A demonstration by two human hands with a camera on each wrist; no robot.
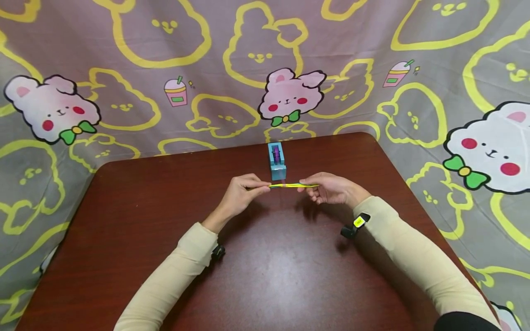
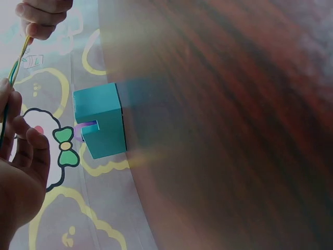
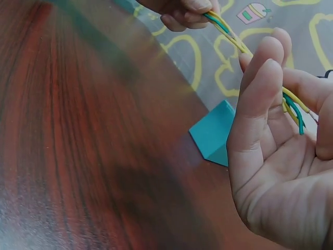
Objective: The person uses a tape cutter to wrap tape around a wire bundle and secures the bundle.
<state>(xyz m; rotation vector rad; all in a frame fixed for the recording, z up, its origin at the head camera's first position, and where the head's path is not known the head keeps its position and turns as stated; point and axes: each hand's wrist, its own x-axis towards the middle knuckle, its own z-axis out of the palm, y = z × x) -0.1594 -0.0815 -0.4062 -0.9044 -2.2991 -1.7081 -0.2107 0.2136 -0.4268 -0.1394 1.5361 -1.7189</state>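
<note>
The left hand (image 1: 246,191) is pinching one end of a slim bundle of yellow and green wires (image 1: 290,185) between its thumb and fingers, while the right hand (image 1: 329,188) is gripping the other end, its thumb pressing from above. The bundle is stretching nearly level between the two hands, and is hanging above the desk (image 1: 281,276). In the right wrist view, loose wire ends (image 3: 294,115) are curling out past the right hand's fingers toward its palm.

A teal tape dispenser (image 1: 278,172) is standing on the desk just beyond the wires, toward the far edge, and is carrying a purple tape roll (image 1: 276,154) in its slot. A small pinkish patch is showing between the dispenser's near end and the middle of the bundle; it is too small to identify.

Both arms are wearing beige sleeves (image 1: 182,262), and a black device with a yellow face (image 1: 359,222) is sitting at the right cuff. The dark reddish-brown wood-grain desk is reflecting a bright patch of light near its middle. Behind it and along the sides, a printed cloth (image 1: 232,46) is hanging, showing white rabbits with green bows, pink drink cups and yellow outlines.
</note>
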